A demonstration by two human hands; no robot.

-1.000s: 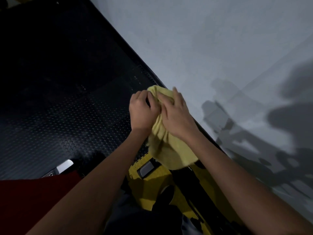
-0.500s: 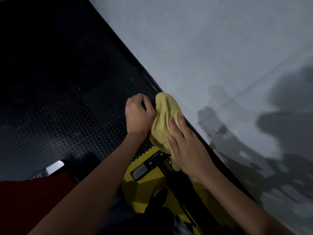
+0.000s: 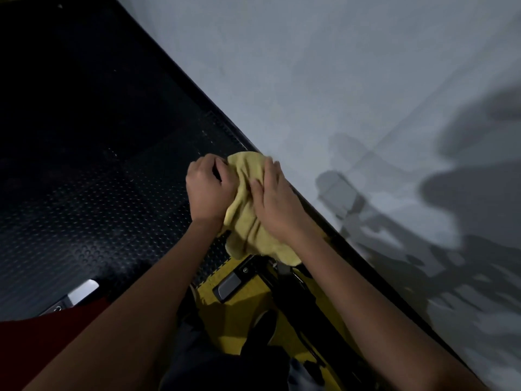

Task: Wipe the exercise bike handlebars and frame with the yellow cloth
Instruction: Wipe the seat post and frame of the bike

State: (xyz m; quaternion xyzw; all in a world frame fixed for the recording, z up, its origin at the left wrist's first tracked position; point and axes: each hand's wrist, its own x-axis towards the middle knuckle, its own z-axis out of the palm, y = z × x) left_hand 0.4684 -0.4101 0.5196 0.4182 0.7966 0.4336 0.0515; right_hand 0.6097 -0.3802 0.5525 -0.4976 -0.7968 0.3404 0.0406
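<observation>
The yellow cloth point(image 3: 248, 221) is bunched over a part of the exercise bike that it hides, in the middle of the view. My left hand point(image 3: 208, 187) has its fingers curled round the cloth's left side. My right hand point(image 3: 277, 198) lies over the cloth's right side with its fingers wrapped around it. Below the cloth the bike's yellow and black frame point(image 3: 253, 311) shows, with a grey tab point(image 3: 229, 283) on it. The handlebar itself cannot be made out.
Black studded rubber flooring point(image 3: 93, 198) fills the left. A pale grey wall point(image 3: 352, 80) rises on the right, carrying the bike's shadow. A silver metal piece point(image 3: 83, 290) lies at the lower left beside a red garment point(image 3: 56, 337).
My right hand slid down the cloth half a second ago and has now moved back up over its top. The left hand has stayed in its grip.
</observation>
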